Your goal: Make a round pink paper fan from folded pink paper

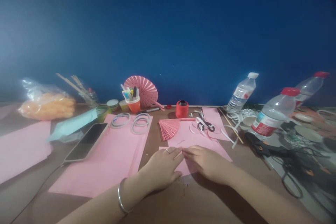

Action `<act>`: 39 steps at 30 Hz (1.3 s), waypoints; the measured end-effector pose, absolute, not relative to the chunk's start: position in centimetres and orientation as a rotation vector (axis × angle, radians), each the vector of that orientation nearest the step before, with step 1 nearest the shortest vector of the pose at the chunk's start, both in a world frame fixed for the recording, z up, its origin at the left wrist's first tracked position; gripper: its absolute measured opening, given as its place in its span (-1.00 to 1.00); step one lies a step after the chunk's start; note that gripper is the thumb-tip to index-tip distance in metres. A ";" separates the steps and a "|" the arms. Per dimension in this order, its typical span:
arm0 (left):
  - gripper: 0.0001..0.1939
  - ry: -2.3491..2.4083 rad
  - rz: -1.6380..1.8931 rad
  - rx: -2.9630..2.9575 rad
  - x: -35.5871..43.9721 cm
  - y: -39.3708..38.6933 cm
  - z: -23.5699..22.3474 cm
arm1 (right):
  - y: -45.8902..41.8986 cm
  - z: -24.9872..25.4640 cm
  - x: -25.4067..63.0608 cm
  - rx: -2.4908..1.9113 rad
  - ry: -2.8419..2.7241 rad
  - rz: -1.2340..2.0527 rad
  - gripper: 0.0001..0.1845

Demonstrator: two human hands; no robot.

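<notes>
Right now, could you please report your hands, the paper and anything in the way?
Left hand, right hand: on paper, fingertips close. Paper partly covered by both. Small fan just beyond.

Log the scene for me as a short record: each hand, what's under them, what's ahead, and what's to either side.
Left hand: palm down on the pink sheet, fingers extended, thumb apart
Right hand: on the same sheet, fingertips close to the left hand's; thumb hidden
Under hands: pink sheet, partly covered
Ahead: small pleated pink fan, red thread spool, dark-handled scissors
Left side: phone, partly on pink paper
Right side: white-capped bottle, two red-capped bottles
</notes>
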State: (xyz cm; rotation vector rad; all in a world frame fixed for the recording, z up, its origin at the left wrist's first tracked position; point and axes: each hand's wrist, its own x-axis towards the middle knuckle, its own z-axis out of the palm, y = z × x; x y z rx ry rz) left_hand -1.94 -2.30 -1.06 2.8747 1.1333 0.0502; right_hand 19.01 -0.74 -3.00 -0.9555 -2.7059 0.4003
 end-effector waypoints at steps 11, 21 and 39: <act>-0.56 1.557 -0.205 2.904 -1.8 -2.4 -2.7 | 1.4 -4.8 21.5 -1.105 -2.555 0.349 -0.70; -0.52 1.452 -0.038 3.018 -2.3 -2.0 -3.3 | 1.5 -3.9 21.2 -1.175 -2.672 0.024 -0.76; -0.67 1.577 -0.117 2.912 -2.0 -1.9 -2.6 | 3.4 -3.8 26.4 -1.541 -2.501 0.421 -0.75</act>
